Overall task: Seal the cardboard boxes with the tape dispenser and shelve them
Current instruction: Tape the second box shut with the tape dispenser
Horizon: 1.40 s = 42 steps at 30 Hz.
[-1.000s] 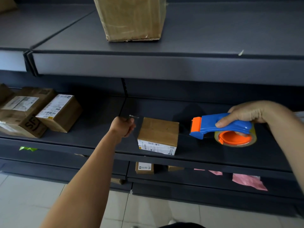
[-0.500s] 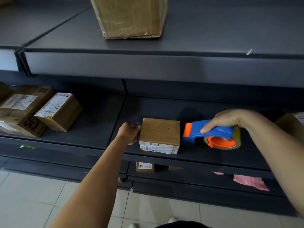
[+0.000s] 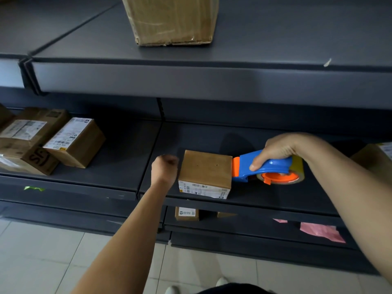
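just left of the right hand clasping the tape dispenser, its orange nose meets the small box on the shelf; beyond, the left hand is curled, blurred, its hold unclear. sealing looks barely begun.

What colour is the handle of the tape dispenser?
The tape dispenser handle is blue, seen in the head view.

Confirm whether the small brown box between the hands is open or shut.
Shut: small brown cardboard box shows flat top, no raised flaps.
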Each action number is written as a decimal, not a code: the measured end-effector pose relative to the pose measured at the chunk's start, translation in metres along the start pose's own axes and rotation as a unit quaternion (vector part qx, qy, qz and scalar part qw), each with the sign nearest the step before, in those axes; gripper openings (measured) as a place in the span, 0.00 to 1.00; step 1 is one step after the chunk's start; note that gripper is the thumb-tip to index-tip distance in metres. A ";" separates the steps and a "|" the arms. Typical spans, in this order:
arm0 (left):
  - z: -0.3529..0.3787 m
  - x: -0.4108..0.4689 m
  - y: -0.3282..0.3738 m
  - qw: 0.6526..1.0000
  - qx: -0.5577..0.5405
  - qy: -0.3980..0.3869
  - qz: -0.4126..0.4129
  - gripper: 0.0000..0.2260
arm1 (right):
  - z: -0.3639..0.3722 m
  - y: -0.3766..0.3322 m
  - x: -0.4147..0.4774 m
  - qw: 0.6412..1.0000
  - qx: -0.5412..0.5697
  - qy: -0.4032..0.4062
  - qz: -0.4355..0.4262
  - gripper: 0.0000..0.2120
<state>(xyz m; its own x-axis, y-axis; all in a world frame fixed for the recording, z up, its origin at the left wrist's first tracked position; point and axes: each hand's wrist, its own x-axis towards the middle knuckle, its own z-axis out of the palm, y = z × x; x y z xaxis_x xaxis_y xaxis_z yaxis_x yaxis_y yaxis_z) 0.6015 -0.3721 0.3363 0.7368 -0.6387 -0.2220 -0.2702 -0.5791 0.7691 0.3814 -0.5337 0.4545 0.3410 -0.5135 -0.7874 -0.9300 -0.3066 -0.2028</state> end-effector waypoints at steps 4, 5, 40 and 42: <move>0.004 -0.011 0.018 0.997 -0.022 -0.060 0.046 0.16 | 0.004 0.001 0.004 1.000 0.006 0.004 -0.008 0.17; 0.005 -0.012 0.020 0.996 -0.003 -0.075 0.043 0.18 | 0.005 0.002 0.004 1.000 0.009 0.002 -0.010 0.17; 0.050 -0.066 0.044 0.897 0.395 -0.101 0.169 0.39 | 0.033 0.009 -0.001 0.993 0.097 0.054 -0.036 0.19; 0.049 -0.062 0.048 0.908 0.370 -0.108 0.164 0.40 | 0.036 0.014 0.001 0.992 0.103 0.054 -0.038 0.23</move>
<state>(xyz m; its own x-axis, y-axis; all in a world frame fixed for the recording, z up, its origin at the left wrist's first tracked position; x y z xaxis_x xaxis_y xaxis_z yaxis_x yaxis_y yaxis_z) 0.5126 -0.3852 0.3578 0.4243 -0.8766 -0.2271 -0.8546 -0.4705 0.2197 0.3641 -0.5096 0.4297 0.4143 -0.5820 -0.6998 -0.9052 -0.1836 -0.3832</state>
